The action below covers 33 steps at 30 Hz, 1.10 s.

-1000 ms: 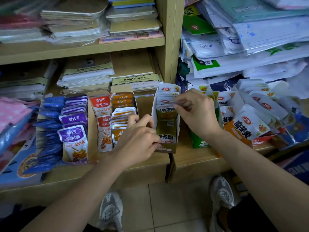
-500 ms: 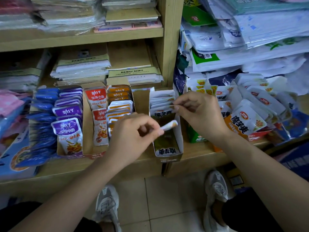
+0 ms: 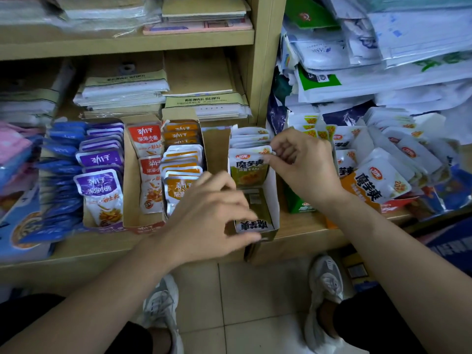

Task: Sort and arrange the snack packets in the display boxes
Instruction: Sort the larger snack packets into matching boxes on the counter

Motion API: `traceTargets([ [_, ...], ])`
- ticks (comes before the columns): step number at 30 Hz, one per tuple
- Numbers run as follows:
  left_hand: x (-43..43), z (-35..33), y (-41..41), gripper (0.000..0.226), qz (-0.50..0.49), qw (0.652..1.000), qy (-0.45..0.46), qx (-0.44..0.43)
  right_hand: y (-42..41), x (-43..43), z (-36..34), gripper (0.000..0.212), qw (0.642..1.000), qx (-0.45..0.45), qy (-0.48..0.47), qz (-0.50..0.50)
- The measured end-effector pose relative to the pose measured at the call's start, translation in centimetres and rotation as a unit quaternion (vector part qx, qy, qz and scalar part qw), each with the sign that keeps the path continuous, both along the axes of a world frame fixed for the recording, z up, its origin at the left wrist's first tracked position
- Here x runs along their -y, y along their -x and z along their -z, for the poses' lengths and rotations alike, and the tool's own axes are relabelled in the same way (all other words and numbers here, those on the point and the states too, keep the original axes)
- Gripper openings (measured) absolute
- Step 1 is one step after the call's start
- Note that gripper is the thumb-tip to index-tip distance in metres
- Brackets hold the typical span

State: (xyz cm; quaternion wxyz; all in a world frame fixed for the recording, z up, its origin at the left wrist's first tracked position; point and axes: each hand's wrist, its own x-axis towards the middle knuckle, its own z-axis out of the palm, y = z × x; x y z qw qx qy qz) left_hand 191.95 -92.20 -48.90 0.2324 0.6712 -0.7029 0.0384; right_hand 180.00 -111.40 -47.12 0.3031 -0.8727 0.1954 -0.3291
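Observation:
A white display box [image 3: 272, 200] stands on the wooden shelf with a row of white-and-green snack packets upright in its back half. My right hand [image 3: 306, 164] pinches the top right corner of the front packet [image 3: 249, 167] in that row. My left hand [image 3: 209, 218] is curled at the box's front left corner, fingers over the left wall and thumb against the front lip. The front half of the box holds no packets.
Left of the box stand boxes of orange packets [image 3: 182, 162], red packets [image 3: 150, 175] and purple packets [image 3: 102, 175], with blue packets [image 3: 61, 162] beyond. A loose pile of white packets [image 3: 383, 175] and a green box [image 3: 296, 203] lie right. A shelf upright [image 3: 263, 60] rises behind.
Half a second ago my left hand held a packet over the box. That packet now stands at the front of the row, and my left hand has dropped to the box's front corner.

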Motion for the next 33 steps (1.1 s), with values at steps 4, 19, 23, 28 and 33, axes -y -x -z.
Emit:
traceTargets([
  [4, -0.4, 1.5, 0.5, 0.017, 0.017, 0.996, -0.045, 0.071, 0.2, -0.2, 0.2, 0.013, 1.0, -0.013, 0.004, -0.012],
  [19, 0.2, 1.9, 0.9, 0.013, -0.029, 0.977, 0.003, -0.209, 0.9, -0.6, 0.7, 0.011, 1.0, -0.013, 0.002, -0.018],
  [23, 0.8, 0.5, 0.4, 0.005, -0.071, 0.958, 0.113, -0.252, 1.0, 0.2, 0.7, 0.007, 0.995, -0.018, -0.089, -0.039],
  [28, 2.6, -0.9, -1.2, 0.01, -0.177, 0.943, 0.204, -0.195, 1.4, 0.5, 0.0, 0.014, 0.967, 0.008, -0.24, -0.082],
  [33, 4.1, -0.6, -1.9, 0.02, -0.174, 0.943, 0.224, -0.172, 1.3, -0.6, 0.2, 0.023, 0.99, -0.024, -0.133, -0.045],
])
